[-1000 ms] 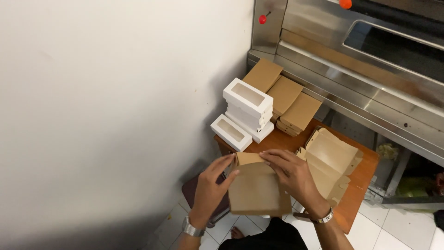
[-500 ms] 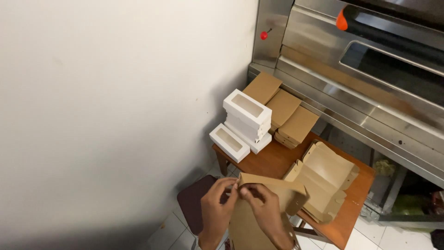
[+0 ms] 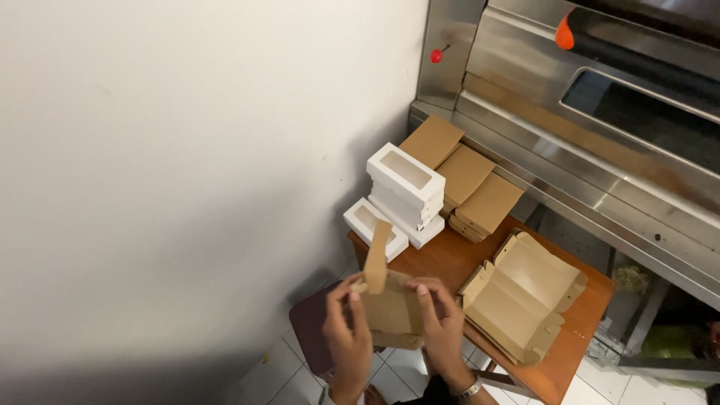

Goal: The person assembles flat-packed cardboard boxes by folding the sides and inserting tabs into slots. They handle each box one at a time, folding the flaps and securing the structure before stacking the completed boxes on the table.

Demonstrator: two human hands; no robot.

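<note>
The head camera looks down on a small wooden table (image 3: 450, 259) set in a corner between a white wall (image 3: 187, 150) and a stainless-steel oven (image 3: 585, 127).

Both hands are raised in front of the table's near edge and grasp a brown cardboard box blank (image 3: 390, 307). The left hand (image 3: 346, 337) pinches the blank's left edge between thumb and fingers. The right hand (image 3: 442, 330) clasps the right side, with its fingers spread over the front face. A metal watch (image 3: 470, 388) sits on the right wrist. One narrow flap (image 3: 377, 255) of the blank stands upright above the left hand, while the rest is folded into a flat panel between the two hands.

On the table, just to the right of the hands, lies a pile of unfolded brown box blanks (image 3: 521, 296), with side flaps turned up along its edges. At the far left corner stands a stack of white window boxes (image 3: 405, 191). A single white window box (image 3: 373, 225) lies beside the stack, closer to the wall. Behind the white stack, three low piles of flat brown cardboard (image 3: 465, 184) lie side by side, reaching to the oven's lower ledge.

Under the table's left side a dark red stool seat (image 3: 311, 330) shows above the white floor tiles (image 3: 274, 371). The oven has a dark glass door (image 3: 645, 116), and a small red knob (image 3: 436, 55) is on its left panel.
</note>
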